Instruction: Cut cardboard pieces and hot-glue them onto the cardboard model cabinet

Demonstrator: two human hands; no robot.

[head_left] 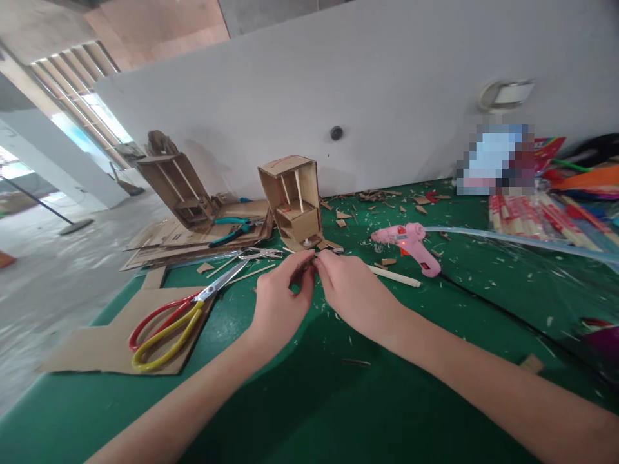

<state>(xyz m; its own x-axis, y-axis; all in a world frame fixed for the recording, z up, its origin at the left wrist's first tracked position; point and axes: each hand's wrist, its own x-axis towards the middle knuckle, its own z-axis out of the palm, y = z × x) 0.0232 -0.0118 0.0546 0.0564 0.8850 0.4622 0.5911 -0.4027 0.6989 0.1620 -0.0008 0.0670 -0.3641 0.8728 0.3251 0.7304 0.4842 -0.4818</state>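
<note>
My left hand (285, 293) and my right hand (351, 290) meet over the green table, fingers pinched together at a small dark piece too hidden to name. Just behind them stands an open cardboard box (307, 230) with a lower compartment and two thin sticks inside its upper part. A pale wooden stick (396, 277) lies on the table beside my right hand. Left of my left hand are scissors (167, 328) with red and yellow handles, resting partly on a cut cardboard sheet (104, 348). Metal pliers (261, 253) lie near the scissors' tips.
A pink glue gun (409, 245) lies at right, with a black cord and a clear glue stick. At back left, a second cardboard box (176, 187) and teal-handled pliers (232, 229) rest on stacked cardboard (159, 240). Packaged sticks (541, 216) lie at far right; cardboard scraps litter the table.
</note>
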